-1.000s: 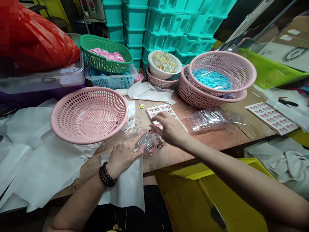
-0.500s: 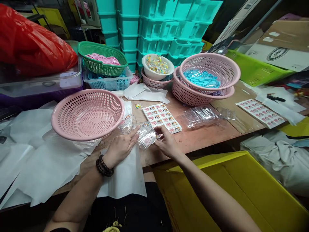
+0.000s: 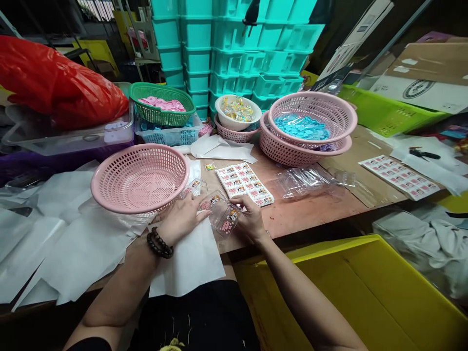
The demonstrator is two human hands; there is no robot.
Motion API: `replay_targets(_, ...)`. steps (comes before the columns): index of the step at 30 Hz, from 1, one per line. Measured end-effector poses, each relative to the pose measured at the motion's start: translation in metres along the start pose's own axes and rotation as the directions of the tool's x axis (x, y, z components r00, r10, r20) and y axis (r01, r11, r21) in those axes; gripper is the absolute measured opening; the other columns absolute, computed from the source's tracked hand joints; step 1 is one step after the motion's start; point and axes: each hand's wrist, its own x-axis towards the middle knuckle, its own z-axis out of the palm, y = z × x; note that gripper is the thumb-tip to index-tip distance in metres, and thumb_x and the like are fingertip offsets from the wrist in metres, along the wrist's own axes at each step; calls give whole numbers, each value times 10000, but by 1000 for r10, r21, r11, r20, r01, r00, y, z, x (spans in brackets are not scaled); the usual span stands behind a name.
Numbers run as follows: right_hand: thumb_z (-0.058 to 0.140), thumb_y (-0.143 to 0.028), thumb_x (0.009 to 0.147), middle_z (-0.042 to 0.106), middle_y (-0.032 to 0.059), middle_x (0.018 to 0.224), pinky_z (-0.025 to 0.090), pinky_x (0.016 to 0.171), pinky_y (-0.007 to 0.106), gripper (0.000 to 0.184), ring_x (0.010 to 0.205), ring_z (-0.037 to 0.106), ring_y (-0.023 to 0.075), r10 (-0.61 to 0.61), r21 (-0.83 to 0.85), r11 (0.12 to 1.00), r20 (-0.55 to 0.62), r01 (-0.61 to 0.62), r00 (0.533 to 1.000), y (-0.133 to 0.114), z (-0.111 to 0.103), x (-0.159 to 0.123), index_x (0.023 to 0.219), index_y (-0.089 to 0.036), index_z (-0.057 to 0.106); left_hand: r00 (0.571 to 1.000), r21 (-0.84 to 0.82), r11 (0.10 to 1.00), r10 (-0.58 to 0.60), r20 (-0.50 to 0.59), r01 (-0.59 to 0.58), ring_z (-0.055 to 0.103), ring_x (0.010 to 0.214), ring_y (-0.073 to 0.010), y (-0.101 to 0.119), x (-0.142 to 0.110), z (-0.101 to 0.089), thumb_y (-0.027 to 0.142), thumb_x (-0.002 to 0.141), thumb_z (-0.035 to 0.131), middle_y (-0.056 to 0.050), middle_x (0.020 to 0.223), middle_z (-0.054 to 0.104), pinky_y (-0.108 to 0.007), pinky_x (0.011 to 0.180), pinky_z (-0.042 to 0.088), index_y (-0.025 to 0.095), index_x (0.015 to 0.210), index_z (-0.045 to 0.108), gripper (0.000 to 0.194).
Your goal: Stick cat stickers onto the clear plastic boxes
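My right hand (image 3: 252,219) pinches the edge of a clear plastic case (image 3: 228,222) that carries a cartoon cat sticker with pink lettering. The case is tilted and hangs just off the table's front edge. My left hand (image 3: 181,217), with a dark bead bracelet at its wrist, grips a second clear case (image 3: 212,199) with a similar print. These two cases touch or overlap; whether they are joined I cannot tell. Beyond my left fingers a third printed clear case (image 3: 193,187) lies beside the pink basket. A sheet of matching stickers (image 3: 244,184) lies just past my hands.
An empty pink basket (image 3: 141,178) stands at left. White paper (image 3: 188,263) hangs over the front edge. Clear plastic packs (image 3: 305,181) lie at right, before stacked pink baskets (image 3: 310,117) with blue pieces. A white bowl (image 3: 237,113) and green basket (image 3: 163,105) stand behind.
The case in my right hand has turned from lying nearly level to a steeper tilt, so its print shows more clearly. My view has tipped up slightly. Both hands keep their grip.
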Motion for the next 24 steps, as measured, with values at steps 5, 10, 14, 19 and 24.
replay_targets(5,607,-301,792,704,73,956,501,822,358,118,897,653,221,-18,32,999,29,17,999,6,-2,2,886,-230,605,998,-28,999,-44,48,46,664,1071,-293,4,6,2,422,953,541,-150,1203,648,-392,925,504,208,1362,570,463)
replay_targets(10,525,-228,777,676,77,930,479,797,348,130,848,615,220,53,-113,993,50,-47,997,11,-14,2,884,-223,598,995,-176,982,-53,81,66,616,1208,-283,-1,13,8,437,981,475,-155,1317,652,-399,1015,459,159,1393,514,498)
replay_targets(14,533,-235,751,686,60,888,473,730,323,155,735,595,198,206,-153,966,-25,-207,978,20,-35,8,882,-208,611,994,-233,969,-64,90,83,633,1165,-279,-9,15,17,505,970,447,-167,1267,671,-395,999,466,135,1276,600,504)
replay_targets(19,462,-253,794,660,44,800,464,614,281,276,648,592,178,324,-140,929,-142,-343,935,28,-44,37,993,-166,631,990,-351,928,-89,113,124,640,1167,-293,-13,7,22,525,920,517,-145,1274,679,-395,996,470,171,1280,580,509)
replay_targets(24,524,-187,761,642,7,723,460,605,266,285,575,595,154,335,-166,925,-71,-342,940,16,-10,73,1001,-181,676,992,-435,894,-70,105,109,674,1109,-283,-9,-8,21,478,900,569,-101,1220,713,-387,947,501,213,1251,595,440)
